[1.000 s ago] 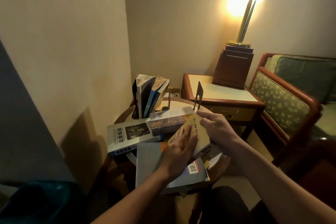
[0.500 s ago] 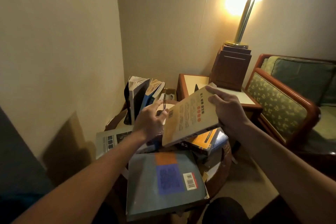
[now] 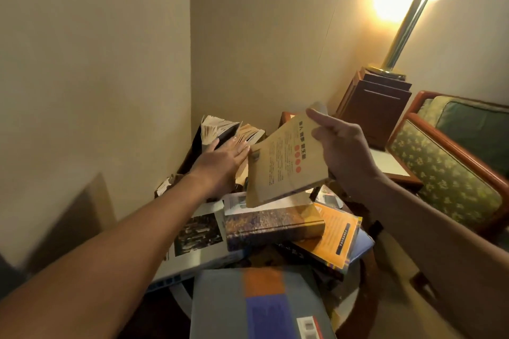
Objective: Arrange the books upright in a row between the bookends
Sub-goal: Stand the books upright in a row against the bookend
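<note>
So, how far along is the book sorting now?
Done: a few standing books at the back. In hand: the right hand holds a tan book; the left hand presses flat against the standing books. Left: the orange book, grey book and others lie flat.

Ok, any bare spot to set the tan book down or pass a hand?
Barely. The round table shows bare top only in slivers either side of the grey book; flat books crowd the rest. The side table has a bare patch between the lamp base and the armchair. The right hand holds the tan book.
</note>
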Available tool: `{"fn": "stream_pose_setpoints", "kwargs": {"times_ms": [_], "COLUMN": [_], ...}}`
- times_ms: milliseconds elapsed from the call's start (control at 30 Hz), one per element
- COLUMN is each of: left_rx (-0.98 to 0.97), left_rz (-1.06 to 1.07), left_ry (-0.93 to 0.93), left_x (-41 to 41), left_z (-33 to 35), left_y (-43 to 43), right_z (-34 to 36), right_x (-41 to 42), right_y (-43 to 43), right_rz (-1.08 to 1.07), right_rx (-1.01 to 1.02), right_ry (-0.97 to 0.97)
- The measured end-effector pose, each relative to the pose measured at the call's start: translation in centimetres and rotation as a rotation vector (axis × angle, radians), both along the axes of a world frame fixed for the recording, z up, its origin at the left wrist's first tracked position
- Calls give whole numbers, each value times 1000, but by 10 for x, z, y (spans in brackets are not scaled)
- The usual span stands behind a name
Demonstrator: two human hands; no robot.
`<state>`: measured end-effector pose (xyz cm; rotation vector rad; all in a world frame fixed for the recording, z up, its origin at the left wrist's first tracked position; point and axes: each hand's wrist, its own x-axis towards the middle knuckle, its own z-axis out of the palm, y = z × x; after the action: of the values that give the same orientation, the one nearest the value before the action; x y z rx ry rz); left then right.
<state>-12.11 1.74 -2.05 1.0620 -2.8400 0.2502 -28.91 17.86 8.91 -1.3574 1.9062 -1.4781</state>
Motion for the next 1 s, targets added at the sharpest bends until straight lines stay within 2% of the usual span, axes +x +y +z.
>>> {"fn": "stream_pose_setpoints", "kwargs": {"times_ms": [267, 533, 733, 1000], "left_rx": [-17, -84, -106, -111], "left_rz": [147, 121, 145, 212], "left_ry": [182, 292, 291, 242], "left_x": [34, 32, 31, 34], "left_z": [-4, -16, -19, -16], "left_y": [-23, -28, -28, -29], "right_z": [0, 0, 21, 43], "right_x": [7, 20, 12, 16], "right_y": [-48, -80, -86, -83], "right_rz": [-38, 11, -46, -102], "right_rx": [8, 110, 45, -31], "right_ry": [94, 231, 370, 385]}}
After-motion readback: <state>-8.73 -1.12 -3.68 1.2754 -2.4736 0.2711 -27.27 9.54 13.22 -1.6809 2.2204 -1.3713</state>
